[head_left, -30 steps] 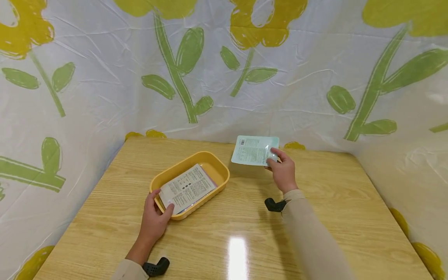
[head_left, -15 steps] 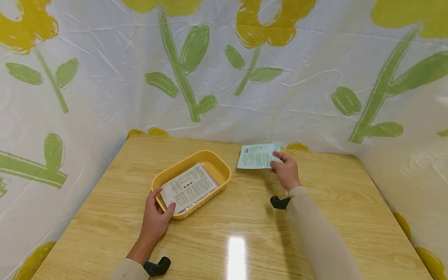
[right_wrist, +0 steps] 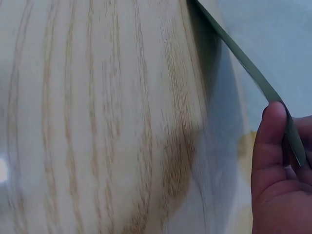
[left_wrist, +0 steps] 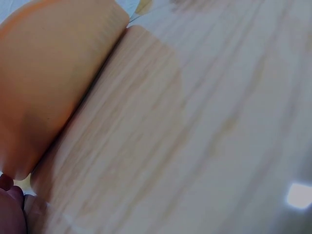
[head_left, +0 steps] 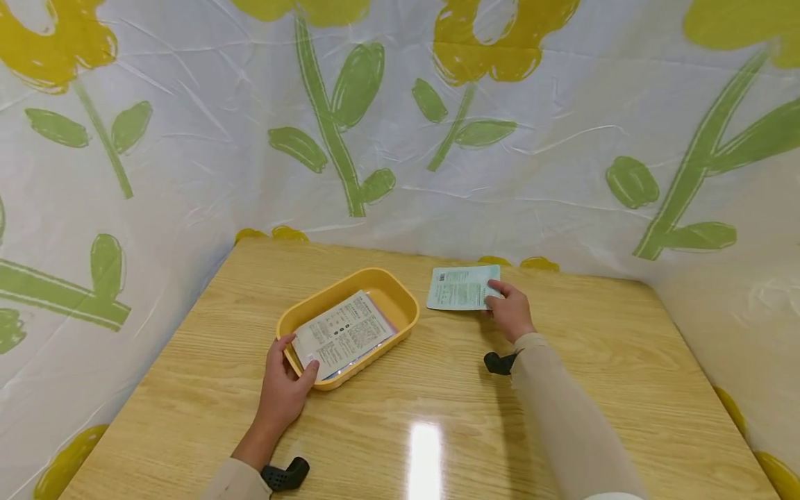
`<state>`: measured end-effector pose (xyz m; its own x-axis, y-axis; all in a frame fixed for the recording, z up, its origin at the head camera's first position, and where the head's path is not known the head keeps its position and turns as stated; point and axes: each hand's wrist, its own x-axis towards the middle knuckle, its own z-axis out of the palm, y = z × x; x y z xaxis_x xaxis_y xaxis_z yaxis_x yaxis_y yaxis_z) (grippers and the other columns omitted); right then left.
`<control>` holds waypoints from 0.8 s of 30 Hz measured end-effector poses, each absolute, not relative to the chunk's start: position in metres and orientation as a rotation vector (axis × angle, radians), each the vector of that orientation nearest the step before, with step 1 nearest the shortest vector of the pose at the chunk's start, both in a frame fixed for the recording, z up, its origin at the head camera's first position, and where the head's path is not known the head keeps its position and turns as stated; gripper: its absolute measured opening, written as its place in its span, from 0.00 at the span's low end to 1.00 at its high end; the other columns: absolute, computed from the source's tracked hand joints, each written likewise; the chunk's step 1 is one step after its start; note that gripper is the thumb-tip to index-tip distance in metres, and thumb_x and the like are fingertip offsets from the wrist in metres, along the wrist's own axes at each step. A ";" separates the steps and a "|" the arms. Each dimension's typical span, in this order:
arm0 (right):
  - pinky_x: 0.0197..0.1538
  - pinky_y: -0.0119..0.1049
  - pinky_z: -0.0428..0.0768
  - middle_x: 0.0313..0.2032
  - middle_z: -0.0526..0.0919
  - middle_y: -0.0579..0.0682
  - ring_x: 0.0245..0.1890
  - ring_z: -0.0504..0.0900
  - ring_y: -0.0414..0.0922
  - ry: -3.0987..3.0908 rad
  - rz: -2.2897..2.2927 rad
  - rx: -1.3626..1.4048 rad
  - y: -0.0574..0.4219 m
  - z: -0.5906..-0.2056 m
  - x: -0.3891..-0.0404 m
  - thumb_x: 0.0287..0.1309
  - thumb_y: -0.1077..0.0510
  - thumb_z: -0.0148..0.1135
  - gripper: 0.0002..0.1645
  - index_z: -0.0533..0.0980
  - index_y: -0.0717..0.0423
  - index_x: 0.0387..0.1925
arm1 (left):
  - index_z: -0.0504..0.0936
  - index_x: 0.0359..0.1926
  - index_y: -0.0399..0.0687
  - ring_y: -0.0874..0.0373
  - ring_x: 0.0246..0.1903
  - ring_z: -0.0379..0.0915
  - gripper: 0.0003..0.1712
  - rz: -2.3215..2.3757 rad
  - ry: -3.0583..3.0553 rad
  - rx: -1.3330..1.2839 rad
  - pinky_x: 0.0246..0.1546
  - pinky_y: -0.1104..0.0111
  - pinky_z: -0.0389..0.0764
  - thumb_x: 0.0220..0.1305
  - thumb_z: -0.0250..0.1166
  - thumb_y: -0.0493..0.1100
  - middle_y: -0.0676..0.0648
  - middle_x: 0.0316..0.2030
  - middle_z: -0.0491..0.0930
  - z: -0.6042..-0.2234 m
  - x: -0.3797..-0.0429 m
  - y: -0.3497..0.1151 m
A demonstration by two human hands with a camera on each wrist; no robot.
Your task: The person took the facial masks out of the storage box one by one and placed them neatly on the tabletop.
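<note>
At the near-left end of a yellow plastic tray (head_left: 400, 297), my left hand (head_left: 286, 389) grips the rim, thumb and fingers on either side of the corner. Inside lies a flat white printed packet (head_left: 342, 332), with a purple and blue edge showing beneath it. My right hand (head_left: 514, 312) pinches the right end of a pale green printed sachet (head_left: 461, 287), low over the back of the table. The right wrist view shows that sachet (right_wrist: 243, 61) edge-on between thumb and fingers; I cannot tell whether its far end touches the wood. The tray's side wall (left_wrist: 53, 73) fills the upper left of the left wrist view.
The wooden table (head_left: 387, 430) ends at the back against a white cloth (head_left: 537, 173) printed with yellow flowers and green leaves. Cloth also stands along both sides. A bright light reflection (head_left: 425, 458) shows on the near part of the tabletop.
My right hand has lowered the sachet toward the back of the table, and the sachet lies flatter in view. My left hand keeps its grip on the tray. The head view has shifted slightly.
</note>
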<state>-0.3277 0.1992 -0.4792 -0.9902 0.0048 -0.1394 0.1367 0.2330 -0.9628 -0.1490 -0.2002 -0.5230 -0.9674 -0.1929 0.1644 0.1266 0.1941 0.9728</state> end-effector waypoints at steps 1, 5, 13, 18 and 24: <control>0.45 0.32 0.83 0.74 0.57 0.62 0.51 0.75 0.53 2.381 -1.875 0.139 0.200 -0.480 -0.328 0.71 0.67 0.50 0.30 0.62 0.66 0.72 | 0.53 0.71 0.36 0.44 0.62 0.65 0.39 -1.846 -2.220 0.066 0.53 0.83 0.70 0.67 0.64 0.34 0.35 0.69 0.52 -0.523 -0.149 -0.200; 0.44 0.31 0.83 0.73 0.58 0.61 0.55 0.73 0.53 2.373 -1.872 0.174 0.201 -0.483 -0.331 0.70 0.66 0.51 0.30 0.63 0.65 0.72 | 0.53 0.72 0.34 0.43 0.63 0.64 0.39 -1.829 -2.252 0.070 0.53 0.84 0.69 0.67 0.64 0.34 0.34 0.70 0.51 -0.524 -0.149 -0.200; 0.48 0.32 0.80 0.72 0.61 0.62 0.58 0.73 0.53 2.461 -1.685 0.085 0.202 -0.483 -0.339 0.73 0.59 0.54 0.34 0.59 0.61 0.75 | 0.51 0.72 0.32 0.42 0.64 0.61 0.40 -1.847 -2.213 0.038 0.55 0.84 0.68 0.66 0.64 0.30 0.33 0.72 0.48 -0.525 -0.152 -0.205; 0.68 0.50 0.66 0.75 0.54 0.64 0.69 0.61 0.59 2.579 -1.478 0.002 0.203 -0.478 -0.346 0.68 0.57 0.62 0.43 0.54 0.62 0.77 | 0.51 0.72 0.31 0.43 0.63 0.62 0.40 -1.856 -2.199 0.031 0.54 0.84 0.68 0.66 0.63 0.30 0.33 0.70 0.51 -0.525 -0.153 -0.204; 0.69 0.52 0.60 0.75 0.50 0.67 0.69 0.57 0.60 2.603 -1.347 -0.046 0.206 -0.479 -0.353 0.58 0.65 0.64 0.50 0.51 0.62 0.77 | 0.51 0.72 0.32 0.42 0.64 0.61 0.40 -1.868 -2.188 0.040 0.54 0.84 0.68 0.66 0.63 0.29 0.32 0.70 0.51 -0.527 -0.152 -0.202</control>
<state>-0.3529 0.2058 -0.4785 -0.9775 -0.1236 -0.1711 0.0683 0.5819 -0.8104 -0.1516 -0.2020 -0.5266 -0.9649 -0.1902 0.1809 0.1488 0.1712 0.9739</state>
